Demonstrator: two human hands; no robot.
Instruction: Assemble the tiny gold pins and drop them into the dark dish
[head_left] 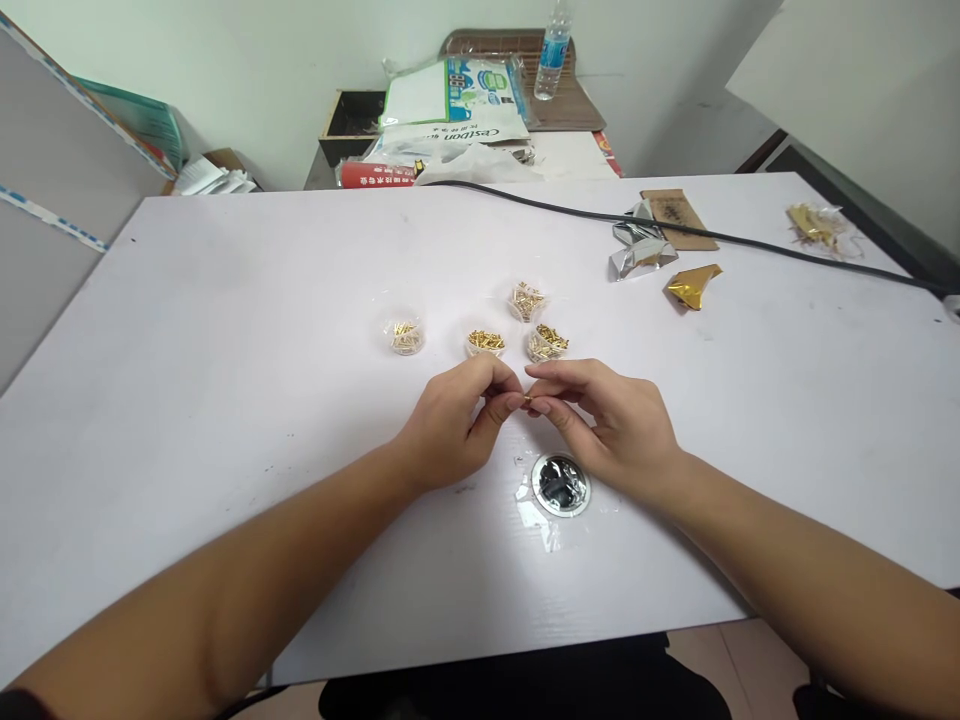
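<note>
My left hand point(457, 415) and my right hand point(615, 410) meet above the middle of the white table point(300, 300). Thumb and forefinger of each are pinched together on a tiny gold-coloured metal pin point(528, 399), mostly hidden by the fingertips. Just beyond my hands stand small clear cups of gold pins: one cup point(485, 343) behind my left fingers, another point(547, 343) behind my right fingers, a third point(527, 300) farther back. Off to the left sits one more cup point(406, 337), holding fewer pins. Nearer to me than my hands is a round black disc with a silver rim point(561, 485), taped to the table.
A black cable point(585, 212) crosses the table's far right. Near it lie silver foil point(643, 250), gold foil point(695, 287), brown cardboard point(679, 220) and a clear bag of gold pieces point(817, 228). Behind the table are packages point(454, 95) and a water bottle point(553, 55).
</note>
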